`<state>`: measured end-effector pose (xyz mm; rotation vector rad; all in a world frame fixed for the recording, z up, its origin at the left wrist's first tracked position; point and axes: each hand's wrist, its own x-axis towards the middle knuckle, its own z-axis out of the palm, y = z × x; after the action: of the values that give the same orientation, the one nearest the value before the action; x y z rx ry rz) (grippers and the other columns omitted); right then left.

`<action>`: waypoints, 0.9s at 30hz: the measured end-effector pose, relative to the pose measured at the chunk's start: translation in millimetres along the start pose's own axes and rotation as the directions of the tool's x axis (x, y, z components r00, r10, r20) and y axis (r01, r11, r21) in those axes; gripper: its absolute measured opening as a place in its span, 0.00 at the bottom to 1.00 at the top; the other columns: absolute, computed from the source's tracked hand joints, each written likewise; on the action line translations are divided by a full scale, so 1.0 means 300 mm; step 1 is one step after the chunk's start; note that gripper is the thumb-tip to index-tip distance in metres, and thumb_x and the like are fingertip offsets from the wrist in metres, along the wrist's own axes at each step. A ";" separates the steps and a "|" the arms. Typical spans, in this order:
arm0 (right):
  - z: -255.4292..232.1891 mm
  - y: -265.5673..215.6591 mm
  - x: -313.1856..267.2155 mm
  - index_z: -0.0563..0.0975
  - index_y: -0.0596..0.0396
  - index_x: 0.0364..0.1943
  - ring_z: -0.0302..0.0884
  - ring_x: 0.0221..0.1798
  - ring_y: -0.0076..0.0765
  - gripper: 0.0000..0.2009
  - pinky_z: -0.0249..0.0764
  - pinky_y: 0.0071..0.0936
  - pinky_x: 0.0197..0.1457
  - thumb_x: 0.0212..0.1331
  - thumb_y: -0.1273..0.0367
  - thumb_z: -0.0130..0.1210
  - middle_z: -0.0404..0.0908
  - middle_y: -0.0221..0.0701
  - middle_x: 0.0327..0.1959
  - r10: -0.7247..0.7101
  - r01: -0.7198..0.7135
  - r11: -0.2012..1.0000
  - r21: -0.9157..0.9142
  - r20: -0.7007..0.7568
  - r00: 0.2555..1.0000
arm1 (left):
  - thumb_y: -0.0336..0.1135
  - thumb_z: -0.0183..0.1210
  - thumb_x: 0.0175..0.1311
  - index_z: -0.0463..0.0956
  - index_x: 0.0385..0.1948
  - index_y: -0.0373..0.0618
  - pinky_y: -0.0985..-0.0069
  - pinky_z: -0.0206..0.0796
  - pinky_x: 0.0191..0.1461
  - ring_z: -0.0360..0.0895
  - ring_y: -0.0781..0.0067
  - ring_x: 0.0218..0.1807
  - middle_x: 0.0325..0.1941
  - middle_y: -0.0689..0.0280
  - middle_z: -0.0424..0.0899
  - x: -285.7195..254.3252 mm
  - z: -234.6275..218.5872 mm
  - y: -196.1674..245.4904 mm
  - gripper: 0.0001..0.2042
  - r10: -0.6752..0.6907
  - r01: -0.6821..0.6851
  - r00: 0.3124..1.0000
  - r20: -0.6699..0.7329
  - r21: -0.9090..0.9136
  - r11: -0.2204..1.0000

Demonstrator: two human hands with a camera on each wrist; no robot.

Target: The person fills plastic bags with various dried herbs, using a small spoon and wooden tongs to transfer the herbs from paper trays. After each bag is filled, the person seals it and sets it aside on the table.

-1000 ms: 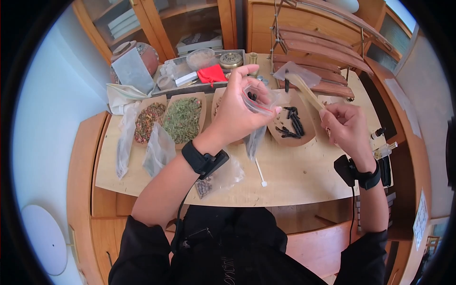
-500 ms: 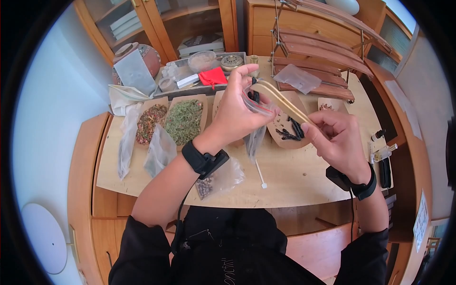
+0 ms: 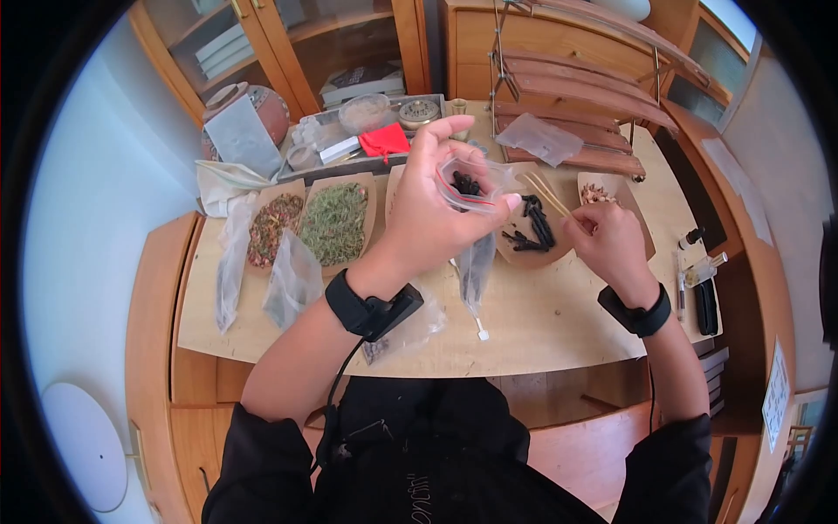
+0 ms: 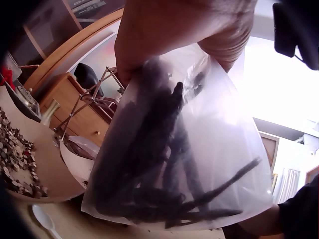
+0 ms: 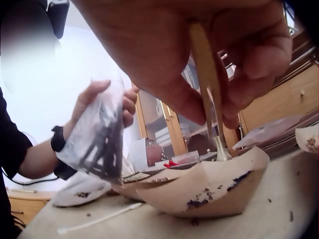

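My left hand (image 3: 428,196) holds a clear zip bag (image 4: 227,144) by its top, with the mouth spread open. Dark, twig-like sticks (image 4: 144,134) fill much of the bag. In my right hand (image 3: 611,240), wooden-looking tweezers (image 5: 203,55) are pinched between thumb and fingers. Their tips point over a brown paper tray (image 5: 167,189), just right of the bag. More black sticks (image 3: 543,229) lie in that tray. No stick shows between the tweezer tips.
Paper trays of green dried herb (image 3: 333,220) and reddish dried flowers (image 3: 278,225) stand to the left, with plastic bags in front. A white spoon (image 3: 481,330) lies below the held bag. Behind are a grey tray (image 3: 301,175) and a wooden slatted rack (image 3: 576,109); small bottles (image 3: 701,272) stand right.
The tweezers carried a black stick leftward to the bag's mouth, and it is no longer between their tips. My right hand has since drawn back and down to the tray of sticks.
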<state>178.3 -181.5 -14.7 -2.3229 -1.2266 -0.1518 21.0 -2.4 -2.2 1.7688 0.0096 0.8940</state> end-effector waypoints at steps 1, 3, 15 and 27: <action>0.024 0.018 -0.001 0.83 0.58 0.25 0.78 0.23 0.49 0.11 0.74 0.39 0.29 0.50 0.63 0.61 0.77 0.42 0.16 -0.012 0.012 1.000 -0.024 0.016 1.000 | 0.28 0.71 0.46 0.56 0.58 0.41 0.80 0.70 0.42 0.73 0.79 0.38 0.37 0.67 0.72 -0.009 0.017 0.007 0.37 -0.004 0.004 1.000 0.011 -0.042 0.999; 0.051 0.018 -0.007 0.83 0.58 0.24 0.78 0.23 0.49 0.11 0.74 0.39 0.29 0.50 0.63 0.61 0.77 0.43 0.16 -0.029 0.029 0.999 -0.034 -0.002 1.000 | 0.28 0.71 0.47 0.56 0.58 0.41 0.80 0.69 0.42 0.72 0.79 0.37 0.37 0.68 0.72 -0.025 0.047 0.021 0.37 -0.006 0.008 1.000 0.023 -0.084 0.996; 0.098 0.031 -0.029 0.82 0.59 0.24 0.79 0.27 0.51 0.11 0.74 0.42 0.33 0.49 0.64 0.61 0.79 0.44 0.21 -0.044 0.040 0.996 -0.084 -0.049 0.998 | 0.26 0.67 0.48 0.58 0.59 0.43 0.80 0.67 0.41 0.72 0.81 0.34 0.34 0.70 0.69 -0.094 0.095 -0.003 0.35 -0.129 0.092 0.968 0.216 0.175 0.980; 0.105 0.029 -0.050 0.82 0.59 0.23 0.80 0.29 0.52 0.11 0.76 0.43 0.33 0.49 0.63 0.62 0.80 0.46 0.24 -0.011 0.010 0.998 -0.058 -0.029 1.000 | 0.32 0.67 0.45 0.57 0.59 0.40 0.74 0.68 0.39 0.74 0.71 0.33 0.35 0.65 0.71 -0.111 0.156 -0.027 0.37 -0.177 0.057 0.923 0.342 0.334 0.941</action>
<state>172.3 -181.5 -50.4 -2.3556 -1.2355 -0.2268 27.1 -51.4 -32.8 2.1941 0.0193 0.4776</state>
